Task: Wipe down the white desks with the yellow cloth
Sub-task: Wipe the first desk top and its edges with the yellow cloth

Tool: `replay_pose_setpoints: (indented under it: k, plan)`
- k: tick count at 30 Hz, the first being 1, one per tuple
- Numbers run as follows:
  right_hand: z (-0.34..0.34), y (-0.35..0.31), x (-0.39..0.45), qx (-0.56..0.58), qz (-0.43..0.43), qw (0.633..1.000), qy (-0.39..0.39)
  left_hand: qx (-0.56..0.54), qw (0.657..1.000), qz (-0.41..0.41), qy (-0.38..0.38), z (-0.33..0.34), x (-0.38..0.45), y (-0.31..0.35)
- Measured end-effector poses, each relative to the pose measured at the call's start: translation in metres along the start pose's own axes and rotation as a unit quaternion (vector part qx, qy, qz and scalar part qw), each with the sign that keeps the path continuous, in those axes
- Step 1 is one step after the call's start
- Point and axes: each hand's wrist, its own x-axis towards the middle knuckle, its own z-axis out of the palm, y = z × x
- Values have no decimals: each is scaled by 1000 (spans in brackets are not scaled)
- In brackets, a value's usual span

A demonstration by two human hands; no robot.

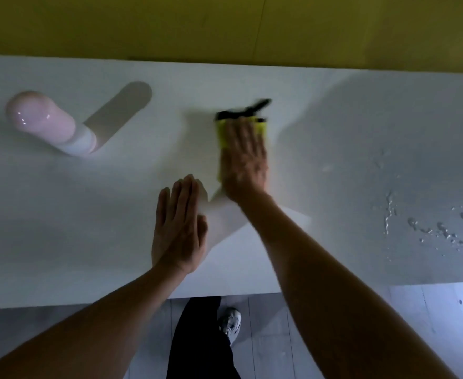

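A white desk (88,228) fills most of the view. My right hand (245,157) lies flat on top of the yellow cloth (222,135), pressing it against the desk near the middle; the hand and cloth are motion-blurred. The cloth has a black edge and a black loop (248,110) at its far end. My left hand (178,228) rests flat on the desk nearer to me, fingers together and extended, holding nothing.
A pink and white capsule-shaped object (47,123) stands at the left of the desk. Water droplets (429,228) streak the desk's right side. A yellow wall (224,26) runs behind the desk. My leg and shoe (230,324) show below the front edge.
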Motion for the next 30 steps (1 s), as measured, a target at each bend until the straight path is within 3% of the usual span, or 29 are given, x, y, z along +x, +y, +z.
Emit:
replay_pose_setpoints:
  k: [3,6,7,9,13,19,22,26,30]
  plan:
    - [6,-30,-6,22,-92,995,-37,6,1000,-5,3,-1,1,1]
    - [2,0,3,0,-136,989,-48,-10,1000,1,16,-3,1,0]
    - [-3,16,8,-5,-120,992,-31,-13,1000,1,22,-4,1,-1]
    - [-19,58,18,-13,-3,1000,-6,-16,999,-7,28,-9,4,0]
    - [-52,141,27,-16,186,982,33,-2,1000,2,28,-19,32,-5]
    - [-42,130,32,-25,257,964,59,-16,999,-24,33,-14,110,-10]
    - [-23,90,39,-39,159,984,73,10,999,-41,34,-7,121,-6]
    - [4,5,53,13,-41,999,1,34,998,-44,33,-3,120,-8]
    - [-4,18,71,22,-150,988,-43,43,998,-30,29,-4,121,-9]
